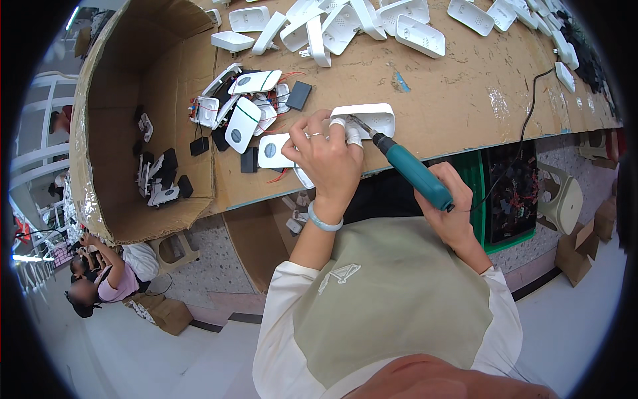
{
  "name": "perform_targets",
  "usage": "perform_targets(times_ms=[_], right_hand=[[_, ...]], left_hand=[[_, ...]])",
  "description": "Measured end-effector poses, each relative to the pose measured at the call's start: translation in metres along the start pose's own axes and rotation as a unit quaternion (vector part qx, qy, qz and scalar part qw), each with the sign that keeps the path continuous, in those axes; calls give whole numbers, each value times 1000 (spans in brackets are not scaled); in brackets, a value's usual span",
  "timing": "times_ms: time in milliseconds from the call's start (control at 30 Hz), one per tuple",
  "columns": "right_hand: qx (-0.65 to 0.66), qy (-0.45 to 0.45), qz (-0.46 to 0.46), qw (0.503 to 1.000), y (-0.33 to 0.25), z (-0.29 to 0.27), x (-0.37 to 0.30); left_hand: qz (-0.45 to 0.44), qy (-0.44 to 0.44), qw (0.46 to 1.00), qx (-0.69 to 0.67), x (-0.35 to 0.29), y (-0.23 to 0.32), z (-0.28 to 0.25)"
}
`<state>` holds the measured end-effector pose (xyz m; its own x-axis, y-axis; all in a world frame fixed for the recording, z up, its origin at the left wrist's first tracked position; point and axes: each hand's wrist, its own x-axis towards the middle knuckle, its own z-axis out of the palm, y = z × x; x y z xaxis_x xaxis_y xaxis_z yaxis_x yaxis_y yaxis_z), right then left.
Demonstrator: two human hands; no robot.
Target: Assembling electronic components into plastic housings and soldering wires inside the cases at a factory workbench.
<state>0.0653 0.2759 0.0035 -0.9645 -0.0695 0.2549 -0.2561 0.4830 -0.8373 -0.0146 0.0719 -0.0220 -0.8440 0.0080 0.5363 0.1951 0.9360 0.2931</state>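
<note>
My left hand (327, 158), white wraps on some fingertips, grips the near left side of a white plastic housing (380, 120) on the table. That shell lies with its hollow side up. In my right hand (454, 207) is a teal electric screwdriver (413, 171), slanting up and left. Its bit reaches into the housing near my left fingers; the exact contact spot is too small to tell. Just left of my left hand lie white covers (243, 124) with dark round discs, red and green wires, and black blocks (299, 96).
Many white shells (420, 36) lie along the table's far side. An open cardboard box (109, 113) with several parts stands at the left. A dark cord (530, 106) runs from the screwdriver across the right. Below are a green crate (473, 186) and a stool (563, 201). Another person (118, 276) sits far left.
</note>
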Motion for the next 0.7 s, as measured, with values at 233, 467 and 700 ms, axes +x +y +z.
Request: perform_targets(times_ms=[233,467,700], right_hand=[[8,13,-22,1000,-1,2,2],[23,27,2,999,-5,-9,-10],[32,48,50,997,-10,-16,-20]], left_hand=[[-4,0,1000,0,0,1,1],[-4,-6,999,37,3,1,-3],[-1,-6,999,34,3,4,-2]])
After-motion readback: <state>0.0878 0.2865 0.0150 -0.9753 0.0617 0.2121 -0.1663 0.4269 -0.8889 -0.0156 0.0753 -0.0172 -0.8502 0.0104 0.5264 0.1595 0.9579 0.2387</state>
